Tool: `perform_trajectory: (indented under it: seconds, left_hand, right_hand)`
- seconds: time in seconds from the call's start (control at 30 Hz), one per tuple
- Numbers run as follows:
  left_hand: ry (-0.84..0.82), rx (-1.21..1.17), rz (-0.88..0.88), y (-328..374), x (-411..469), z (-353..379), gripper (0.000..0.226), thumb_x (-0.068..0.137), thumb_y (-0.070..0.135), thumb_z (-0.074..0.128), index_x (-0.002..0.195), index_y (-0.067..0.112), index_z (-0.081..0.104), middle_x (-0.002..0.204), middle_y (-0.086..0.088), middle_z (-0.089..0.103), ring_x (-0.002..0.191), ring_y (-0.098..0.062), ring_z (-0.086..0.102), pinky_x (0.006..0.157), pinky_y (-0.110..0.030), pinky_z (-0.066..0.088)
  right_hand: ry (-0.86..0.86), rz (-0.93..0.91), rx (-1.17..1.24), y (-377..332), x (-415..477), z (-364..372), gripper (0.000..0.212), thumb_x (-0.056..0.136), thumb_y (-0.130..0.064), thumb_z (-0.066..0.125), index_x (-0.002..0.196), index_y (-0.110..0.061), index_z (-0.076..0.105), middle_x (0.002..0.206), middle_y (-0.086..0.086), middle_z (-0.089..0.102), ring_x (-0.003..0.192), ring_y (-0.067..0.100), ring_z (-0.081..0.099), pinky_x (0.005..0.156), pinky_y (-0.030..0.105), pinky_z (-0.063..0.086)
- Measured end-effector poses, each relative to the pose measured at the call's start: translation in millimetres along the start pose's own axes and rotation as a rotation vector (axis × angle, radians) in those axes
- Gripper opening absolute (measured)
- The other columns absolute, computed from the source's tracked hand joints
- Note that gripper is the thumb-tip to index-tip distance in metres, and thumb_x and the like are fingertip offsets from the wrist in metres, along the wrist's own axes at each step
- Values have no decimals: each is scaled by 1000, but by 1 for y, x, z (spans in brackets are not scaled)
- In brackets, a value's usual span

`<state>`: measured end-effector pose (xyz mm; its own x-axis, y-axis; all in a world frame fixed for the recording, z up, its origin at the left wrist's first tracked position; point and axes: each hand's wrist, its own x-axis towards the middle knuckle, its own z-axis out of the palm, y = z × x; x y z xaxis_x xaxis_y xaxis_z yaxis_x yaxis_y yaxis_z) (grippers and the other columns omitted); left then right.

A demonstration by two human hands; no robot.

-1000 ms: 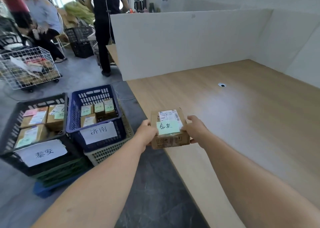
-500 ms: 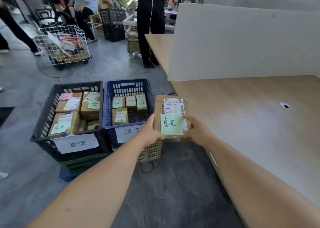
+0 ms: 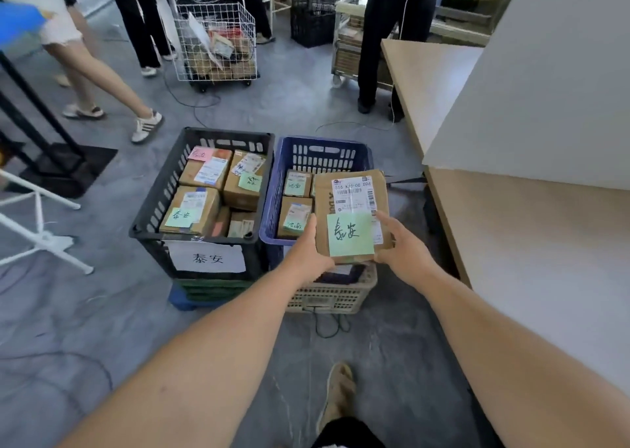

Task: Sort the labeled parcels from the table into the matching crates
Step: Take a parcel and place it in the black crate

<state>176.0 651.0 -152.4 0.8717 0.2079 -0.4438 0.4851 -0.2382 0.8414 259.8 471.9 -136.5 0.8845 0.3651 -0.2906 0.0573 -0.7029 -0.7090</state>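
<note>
right now both your arms stretch forward and down, nearly straight, and the forearms draw together on one flat cardboard parcel (image 3: 353, 205) that you hold in the air between them. your left hand (image 3: 308, 253) grips the parcel's near left corner: the thumb lies up along the left edge and the fingers are tucked underneath, out of sight. your right hand (image 3: 399, 246) takes the near right corner, with the thumb pressed on top beside the printed shipping label and the other fingers curled below. the parcel is tilted with its far end raised a little, face up, and a green note (image 3: 349, 234) stuck on it reads 泰安 in handwriting. it hangs over the right half of the blue crate (image 3: 320, 156), above the small boxes (image 3: 296, 215) in there, whose green notes carry a different word. just to the left, touching the blue one, stands the black crate (image 3: 160, 188), with a paper sign (image 3: 208, 258) on its near wall that also reads 泰安 and bigger boxes (image 3: 191, 212) packed inside. a beige crate (image 3: 327, 297) sits under the blue one. the table (image 3: 528, 243) runs along your right side with a white board (image 3: 545, 89) standing on it, and your shoe (image 3: 337, 393) shows on the grey floor below.
</note>
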Motion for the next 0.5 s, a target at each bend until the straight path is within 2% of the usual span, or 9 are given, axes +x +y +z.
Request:
perform_trajectory:
  seconds: [0.13, 0.27, 0.33, 0.4, 0.43, 0.5]
  left_hand:
    - [83, 40, -34, 8, 31, -25, 107, 84, 4, 69, 153, 31, -10, 149, 2, 40, 109, -12, 47, 83, -23, 40]
    - [154, 37, -94, 16, 59, -55, 106, 85, 7, 68, 152, 32, -10, 149, 2, 40, 110, -11, 45, 80, -23, 41]
    - [195, 43, -119, 12, 69, -70, 104, 85, 9, 67, 153, 33, -7, 143, 8, 43, 112, -8, 43, 81, -18, 37]
    - [241, 41, -132, 7, 76, -84, 100, 85, 9, 67, 153, 34, -2, 128, 15, 40, 108, 0, 31, 77, -12, 30]
    - [258, 24, -141, 2, 79, -92, 101, 84, 8, 67, 153, 33, -2, 127, 13, 37, 107, 0, 28, 81, -13, 29]
    - [261, 3, -155, -12, 87, -108, 102, 84, 6, 68, 154, 31, -1, 140, 7, 40, 110, -2, 34, 88, -22, 34]
  right_hand:
    - [-79, -57, 0, -17, 51, 9, 81, 86, -5, 64, 147, -41, 25, 136, -6, 53, 77, -1, 54, 49, 14, 44]
    - [-159, -95, -7, -42, 97, 13, 83, 87, -3, 64, 148, -42, 23, 140, -5, 50, 81, 4, 57, 48, 13, 43]
    - [-206, -129, -19, -53, 118, 22, 84, 86, -2, 64, 149, -40, 22, 140, -4, 50, 85, 4, 54, 51, 12, 41]
    - [-251, -158, -37, -66, 135, 33, 86, 85, -1, 65, 149, -38, 21, 141, -2, 49, 91, 8, 56, 58, 16, 45]
    - [-270, -165, -46, -72, 142, 40, 86, 85, -1, 65, 149, -37, 21, 142, -1, 49, 98, 12, 56, 65, 21, 49]
    - [-312, -161, -54, -84, 155, 58, 85, 84, -1, 64, 149, -38, 22, 142, 1, 49, 108, 18, 56, 82, 33, 53]
